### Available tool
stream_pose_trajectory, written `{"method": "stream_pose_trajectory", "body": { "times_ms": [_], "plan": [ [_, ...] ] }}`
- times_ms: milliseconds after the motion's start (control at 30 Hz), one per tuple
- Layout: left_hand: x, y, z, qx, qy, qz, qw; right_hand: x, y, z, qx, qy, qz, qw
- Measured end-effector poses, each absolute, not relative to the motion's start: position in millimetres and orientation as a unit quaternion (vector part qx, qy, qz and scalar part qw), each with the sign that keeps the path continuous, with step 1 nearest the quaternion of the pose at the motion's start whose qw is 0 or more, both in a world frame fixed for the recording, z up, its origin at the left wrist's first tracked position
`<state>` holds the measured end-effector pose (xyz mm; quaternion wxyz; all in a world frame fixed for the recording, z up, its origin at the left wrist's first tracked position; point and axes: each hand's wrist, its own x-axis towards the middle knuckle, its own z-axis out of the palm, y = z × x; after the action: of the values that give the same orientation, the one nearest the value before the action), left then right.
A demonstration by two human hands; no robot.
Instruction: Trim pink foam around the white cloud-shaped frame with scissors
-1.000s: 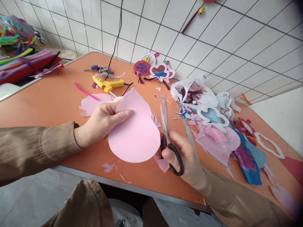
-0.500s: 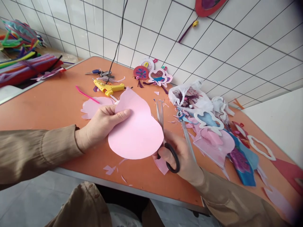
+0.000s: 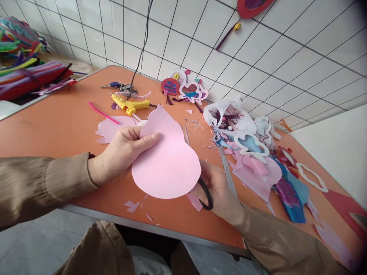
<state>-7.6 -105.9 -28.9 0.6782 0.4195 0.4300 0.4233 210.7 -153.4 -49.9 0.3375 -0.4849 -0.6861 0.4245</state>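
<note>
My left hand pinches a pink gourd-shaped sheet at its upper left, thumb on top and fingers behind. The sheet is held up over the table, narrow end away from me. On its right side my right hand is closed around the black-handled scissors. The sheet hides most of their blades; only a tip shows past its right edge. A pink scrap lies below the right hand. Behind the left hand rests a pink scalloped cutout.
A yellow glue gun, keys and a pink pipe cleaner lie at the back left. Decorated cutouts lean by the tiled wall. A white plastic bag, scraps and blue fabric crowd the right.
The scissors have slid further behind the pink sheet, so less of the blades and handles shows. The sheet's lower end has dipped slightly toward me. My left hand keeps its grip.
</note>
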Motion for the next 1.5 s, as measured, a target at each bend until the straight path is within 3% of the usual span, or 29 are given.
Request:
{"method": "stream_pose_trajectory", "body": {
  "times_ms": [1100, 1500],
  "plan": [
    [-9.5, -106.2, -31.8, 0.418, 0.392, 0.436, 0.694, 212.7, -153.6, -54.0, -0.456, -0.713, 0.413, 0.336],
    [-7.0, -109.4, -33.8, 0.381, 0.360, 0.435, 0.732, 214.8, -157.7, -57.5, -0.446, -0.672, 0.487, 0.334]
  ]
}}
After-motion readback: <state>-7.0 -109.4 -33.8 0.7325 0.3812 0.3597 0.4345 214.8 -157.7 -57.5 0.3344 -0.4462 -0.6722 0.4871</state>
